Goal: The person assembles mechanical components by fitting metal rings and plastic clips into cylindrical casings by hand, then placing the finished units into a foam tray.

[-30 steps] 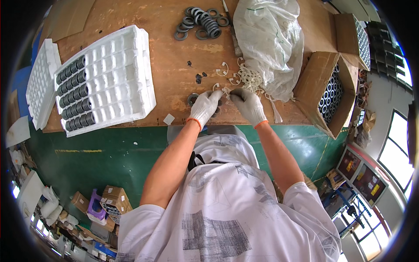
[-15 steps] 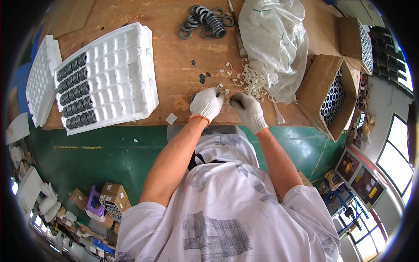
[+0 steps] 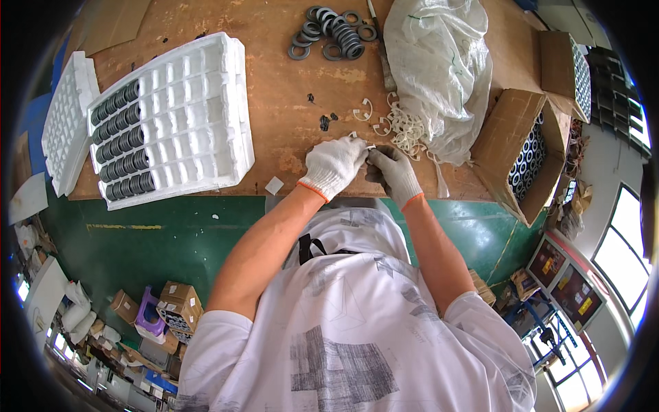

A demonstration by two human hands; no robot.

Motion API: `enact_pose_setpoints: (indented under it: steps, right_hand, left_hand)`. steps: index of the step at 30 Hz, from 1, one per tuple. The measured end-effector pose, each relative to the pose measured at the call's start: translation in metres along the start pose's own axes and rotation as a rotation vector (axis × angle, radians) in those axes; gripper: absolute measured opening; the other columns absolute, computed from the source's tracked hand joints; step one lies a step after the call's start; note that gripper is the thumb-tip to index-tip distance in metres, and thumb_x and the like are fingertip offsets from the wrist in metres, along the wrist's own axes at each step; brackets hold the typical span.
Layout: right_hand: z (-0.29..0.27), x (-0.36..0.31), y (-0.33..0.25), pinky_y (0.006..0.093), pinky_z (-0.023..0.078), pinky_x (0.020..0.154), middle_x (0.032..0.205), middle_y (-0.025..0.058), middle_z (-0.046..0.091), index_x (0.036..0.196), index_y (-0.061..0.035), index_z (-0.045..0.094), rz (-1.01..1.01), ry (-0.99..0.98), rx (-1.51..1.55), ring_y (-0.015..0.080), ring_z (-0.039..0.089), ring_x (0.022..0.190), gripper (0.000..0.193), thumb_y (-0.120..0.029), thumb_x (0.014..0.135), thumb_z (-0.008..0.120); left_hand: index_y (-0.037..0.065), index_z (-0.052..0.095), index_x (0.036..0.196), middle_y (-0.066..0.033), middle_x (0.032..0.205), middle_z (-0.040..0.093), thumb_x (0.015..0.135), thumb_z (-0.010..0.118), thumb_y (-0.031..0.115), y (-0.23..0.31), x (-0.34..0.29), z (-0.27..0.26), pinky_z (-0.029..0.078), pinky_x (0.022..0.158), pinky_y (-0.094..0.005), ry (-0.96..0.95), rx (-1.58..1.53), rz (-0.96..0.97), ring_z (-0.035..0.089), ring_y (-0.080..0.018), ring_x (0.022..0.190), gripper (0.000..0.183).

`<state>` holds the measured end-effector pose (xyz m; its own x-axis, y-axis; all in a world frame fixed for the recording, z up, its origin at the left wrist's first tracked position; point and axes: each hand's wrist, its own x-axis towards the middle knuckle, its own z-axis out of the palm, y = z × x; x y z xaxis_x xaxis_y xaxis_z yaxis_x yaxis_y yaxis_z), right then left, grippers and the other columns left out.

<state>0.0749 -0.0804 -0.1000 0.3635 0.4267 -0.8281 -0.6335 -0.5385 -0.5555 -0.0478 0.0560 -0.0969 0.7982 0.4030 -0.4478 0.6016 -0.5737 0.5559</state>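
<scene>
My left hand, in a white knit glove with an orange cuff, is closed near the table's front edge. Its fingers hide whatever they hold. Close against its fingertips is my right hand, whose glove is soiled grey at the fingers. A small white plastic piece shows at the fingertips of my right hand, which pinch it. Just beyond my hands lies a loose pile of white plastic C-shaped clips, with a single clip to its left. Farther back, several dark grey rings lie heaped, some stacked in a row.
White foam trays stand at left, one partly filled with rows of dark rings. A translucent woven sack lies behind the clips. Cardboard boxes of rings stand at right. Black scraps and a white square lie on the table.
My hands have come together, the left one moving right and its fingers now meeting the right hand's. A white piece now shows between them. The whole view has shifted slightly.
</scene>
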Motion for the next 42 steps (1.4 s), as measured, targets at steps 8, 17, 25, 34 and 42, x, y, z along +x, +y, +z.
enact_pose_setpoints:
  steps: [8,17,25,34,42]
  right_hand:
    - [0.001,-0.012,0.004,0.0378,0.060,0.081,0.103,0.0141,0.075,0.115,-0.0011,0.070,-0.442,0.008,-0.555,0.0279,0.074,0.092,0.020,-0.014,0.099,0.070]
    - [-0.008,0.000,0.017,0.0346,0.060,0.080,0.102,0.0115,0.075,0.118,0.0001,0.070,-0.382,0.107,-0.315,0.0199,0.073,0.088,0.020,-0.008,0.100,0.067]
    - [-0.015,-0.004,0.002,0.0299,0.062,0.074,0.101,0.0091,0.072,0.120,0.0055,0.065,-0.022,-0.077,-0.082,0.0144,0.070,0.083,0.024,-0.010,0.101,0.068]
    - [-0.005,-0.007,0.017,0.0300,0.060,0.078,0.100,0.0071,0.073,0.118,0.0022,0.068,-0.373,0.051,-0.255,0.0139,0.071,0.088,0.020,-0.008,0.101,0.068]
    - [-0.003,-0.029,0.007,0.0337,0.058,0.081,0.100,0.0107,0.074,0.116,0.0018,0.070,-0.686,0.054,-0.832,0.0144,0.071,0.090,0.020,-0.010,0.101,0.067]
  left_hand:
    - [0.001,0.075,0.096,-0.0048,0.079,0.073,0.101,0.069,0.031,-0.020,0.008,-0.005,0.053,0.060,-0.0315,-0.300,-1.067,-0.556,0.066,-0.0131,0.064,0.031]
    - [0.005,0.076,0.104,-0.0091,0.083,0.075,0.100,0.065,0.041,-0.008,0.015,-0.015,0.055,0.068,-0.0390,-0.251,-0.609,-0.343,0.071,-0.0215,0.072,0.037]
    - [0.016,0.076,0.114,-0.0165,0.103,0.076,0.102,0.059,0.048,-0.005,0.007,-0.018,0.057,0.083,-0.0499,-0.140,-0.280,-0.086,0.072,-0.0406,0.100,0.038]
    - [0.000,0.075,0.099,-0.0084,0.087,0.076,0.098,0.070,0.036,-0.027,0.010,-0.007,0.056,0.063,-0.0343,-0.431,-0.886,-0.492,0.069,-0.0171,0.070,0.036]
    - [0.000,0.074,0.095,-0.0091,0.085,0.075,0.100,0.069,0.033,-0.020,0.015,-0.006,0.055,0.061,-0.0323,-0.340,-0.884,-0.538,0.068,-0.0141,0.068,0.034]
